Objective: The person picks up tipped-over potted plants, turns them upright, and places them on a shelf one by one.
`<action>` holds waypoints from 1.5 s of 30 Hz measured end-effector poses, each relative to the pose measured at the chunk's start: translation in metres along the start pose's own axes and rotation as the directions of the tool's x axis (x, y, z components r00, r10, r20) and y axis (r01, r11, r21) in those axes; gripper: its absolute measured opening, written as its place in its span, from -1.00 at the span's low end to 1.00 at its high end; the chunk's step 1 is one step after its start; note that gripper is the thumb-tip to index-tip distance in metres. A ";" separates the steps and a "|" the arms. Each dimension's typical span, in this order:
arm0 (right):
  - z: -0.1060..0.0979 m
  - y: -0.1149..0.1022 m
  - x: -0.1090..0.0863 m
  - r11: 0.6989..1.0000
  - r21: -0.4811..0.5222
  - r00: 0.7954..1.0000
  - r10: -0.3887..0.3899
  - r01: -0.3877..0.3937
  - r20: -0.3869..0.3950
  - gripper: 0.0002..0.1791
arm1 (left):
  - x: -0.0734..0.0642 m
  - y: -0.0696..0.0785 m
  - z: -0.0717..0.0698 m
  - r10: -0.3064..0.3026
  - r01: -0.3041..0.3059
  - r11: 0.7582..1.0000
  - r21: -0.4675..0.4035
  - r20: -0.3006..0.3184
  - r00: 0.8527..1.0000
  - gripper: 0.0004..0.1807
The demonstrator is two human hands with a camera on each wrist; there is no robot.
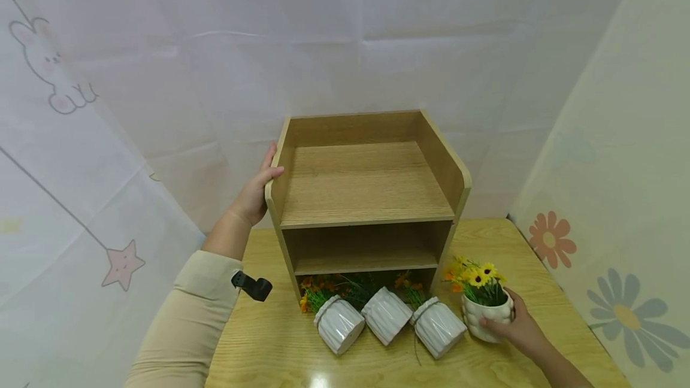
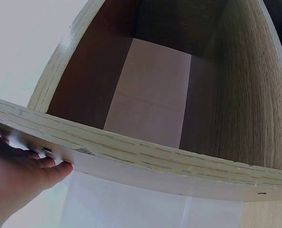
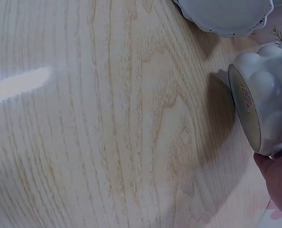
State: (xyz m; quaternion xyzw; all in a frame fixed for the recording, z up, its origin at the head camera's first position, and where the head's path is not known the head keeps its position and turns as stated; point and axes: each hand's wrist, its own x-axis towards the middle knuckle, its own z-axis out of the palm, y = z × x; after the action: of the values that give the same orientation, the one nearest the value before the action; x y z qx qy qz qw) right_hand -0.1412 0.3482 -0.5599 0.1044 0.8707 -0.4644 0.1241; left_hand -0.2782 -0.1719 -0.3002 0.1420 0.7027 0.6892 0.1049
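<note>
A light wooden tiered shelf (image 1: 366,187) stands at the back of the table. My left hand (image 1: 253,196) touches the outside of its left side panel, thumb near the edge; in the left wrist view the fairly straight fingers (image 2: 48,173) lie against that outer face. At the right, my right hand (image 1: 520,329) grips a white bubbly flowerpot (image 1: 478,315) with yellow artificial flowers (image 1: 477,274). In the right wrist view, the pot's flat base (image 3: 245,107) shows, with a small red sticker, tilted close over the table.
Three white ribbed flowerpots, a left one (image 1: 339,323), a middle one (image 1: 386,315) and a right one (image 1: 439,327), lie tipped before the shelf, flowers toward its bottom compartment. Printed cloth walls (image 1: 302,47) surround the wooden table (image 1: 269,340).
</note>
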 end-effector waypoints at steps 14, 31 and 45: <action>0.005 0.010 -0.006 0.995 0.083 0.998 0.050 -0.048 -0.025 0.32 | 0.001 0.001 0.001 -0.008 0.008 1.000 -0.006 -0.001 1.000 -0.16; 0.021 0.021 -0.019 0.984 0.178 0.989 0.000 0.026 -0.145 0.31 | 0.001 0.002 0.000 0.000 0.000 1.000 -0.007 -0.005 1.000 -0.16; 0.043 0.024 -0.020 0.958 0.276 0.965 0.141 -0.076 -0.221 0.41 | 0.000 0.001 0.000 -0.011 0.011 1.000 -0.012 -0.009 1.000 -0.16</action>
State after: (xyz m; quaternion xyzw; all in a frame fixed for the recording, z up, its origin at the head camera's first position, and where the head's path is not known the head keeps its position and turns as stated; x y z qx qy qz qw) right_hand -0.1097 0.3235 -0.5955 0.2230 0.8023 -0.5530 0.0290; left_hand -0.2781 -0.1718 -0.2992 0.1346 0.6999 0.6934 0.1062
